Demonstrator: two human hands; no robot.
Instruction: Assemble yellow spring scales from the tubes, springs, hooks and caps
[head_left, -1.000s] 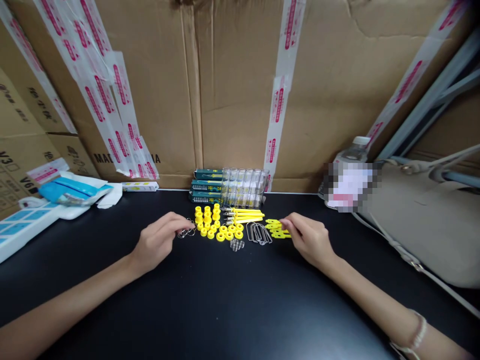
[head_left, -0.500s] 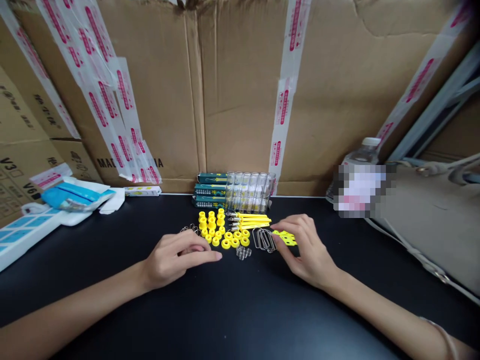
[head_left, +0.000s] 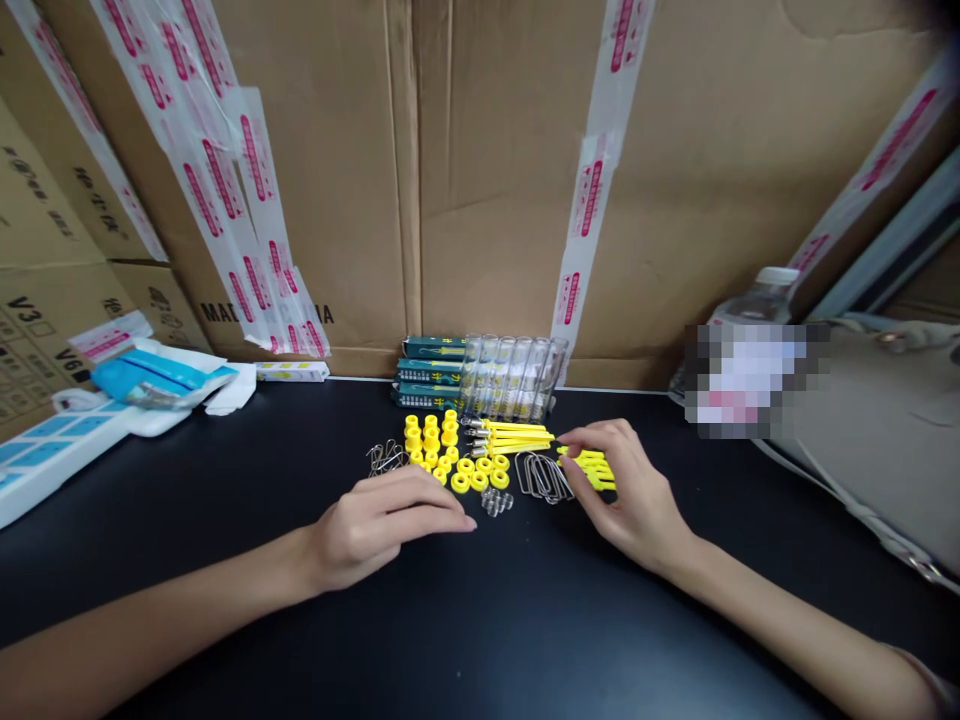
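My left hand hovers over the black table in front of yellow caps, its thumb and forefinger nearly together; whether anything is between them cannot be made out. Small metal springs lie just beyond its fingertips. My right hand is open, thumb and fingers apart, beside the bent wire loops and flat yellow pieces. Yellow rods with metal tips lie left of its fingertips. Behind them clear tubes rest on green boxes. Thin wire pieces sit behind my left hand.
Large taped cardboard stands along the back edge. A blue packet and white tray with blue squares are at the left. A bottle and a beige bag stand at the right.
My left hand has moved right and its fingers have come closer together. My right hand has stayed near the wire loops. The whole view has shifted slightly.
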